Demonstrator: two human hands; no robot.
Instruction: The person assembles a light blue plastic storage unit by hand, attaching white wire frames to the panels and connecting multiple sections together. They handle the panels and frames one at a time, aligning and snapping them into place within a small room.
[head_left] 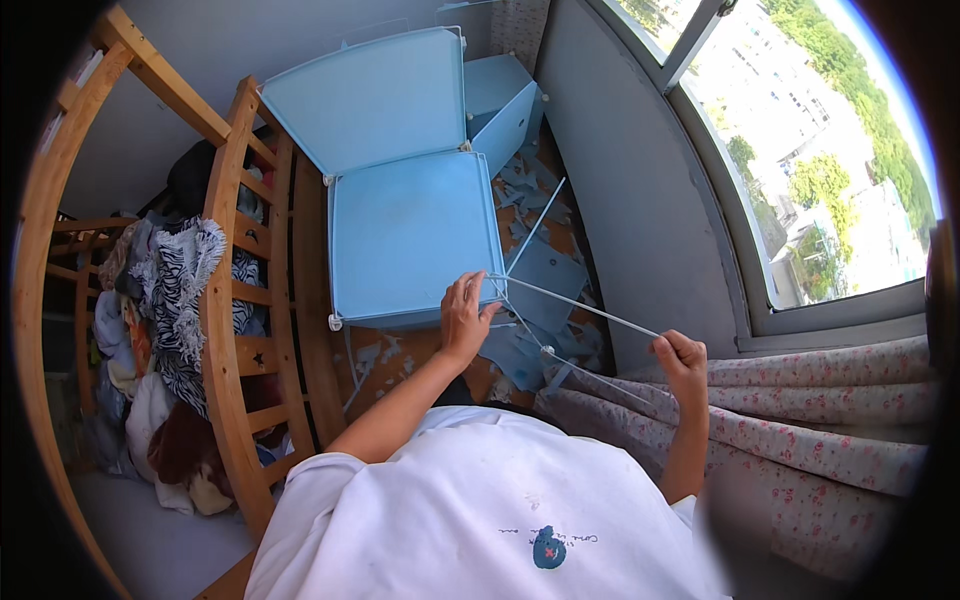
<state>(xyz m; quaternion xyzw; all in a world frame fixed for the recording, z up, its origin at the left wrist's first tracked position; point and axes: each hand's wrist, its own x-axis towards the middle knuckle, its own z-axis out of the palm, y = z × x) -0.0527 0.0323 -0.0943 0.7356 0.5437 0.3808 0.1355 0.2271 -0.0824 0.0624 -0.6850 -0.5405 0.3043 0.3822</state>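
Light blue panels with white edges make up a cube-shaped unit; its nearest panel [415, 235] faces up in front of me. My left hand [465, 318] closes around the near right corner of that panel, fingers on top and thumb at the side. My right hand [682, 362] grips the far end of a thin white rod [590, 308], which runs from that corner out to the right. Other thin rods meet at the same corner, one rod [537, 225] pointing up and away. My left fingers partly hide the joint there.
Behind stand a tilted blue panel [375, 95] and another blue box section [500, 95]. Torn blue scraps [530, 190] litter the floor. A wooden bunk frame [225, 250] with piled clothes [165, 330] is on the left. A window [800, 150] and floral curtain [800, 400] are on the right.
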